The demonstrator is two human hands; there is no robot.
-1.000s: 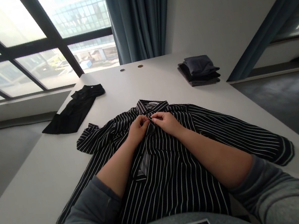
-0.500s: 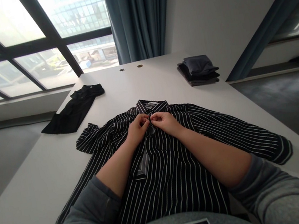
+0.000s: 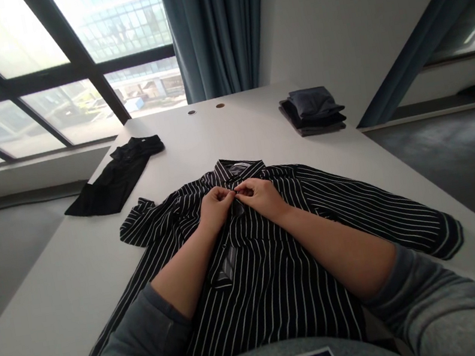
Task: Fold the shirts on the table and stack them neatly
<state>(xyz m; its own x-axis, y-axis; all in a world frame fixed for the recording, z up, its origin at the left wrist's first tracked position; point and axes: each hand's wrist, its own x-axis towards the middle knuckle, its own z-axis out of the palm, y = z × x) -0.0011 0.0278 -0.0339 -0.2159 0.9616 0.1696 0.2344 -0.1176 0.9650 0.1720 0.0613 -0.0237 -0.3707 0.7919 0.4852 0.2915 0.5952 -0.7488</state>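
A black shirt with white stripes [image 3: 275, 269] lies face up on the white table [image 3: 56, 293], its collar pointing away from me. One sleeve stretches out to the right; the left one is bent. Just below the collar, my left hand [image 3: 216, 207] pinches the shirt's front edge. My right hand [image 3: 261, 197] pinches the cloth right beside it, the fingertips of both hands meeting. Whatever button sits between the fingers is hidden. Lower down, the front gapes and shows the grey inside of the cloth.
A black garment [image 3: 116, 177] lies at the table's left edge. Toward the back right stands a stack of folded dark clothes [image 3: 314, 110]. Two round cable holes are set in the far end of the table, before a blue curtain [image 3: 217, 29] and a window [image 3: 46, 70].
My fingers have drawn closer together at the shirt front, and the left fingers are more curled. The shirt stays in place; the view has shifted slightly.
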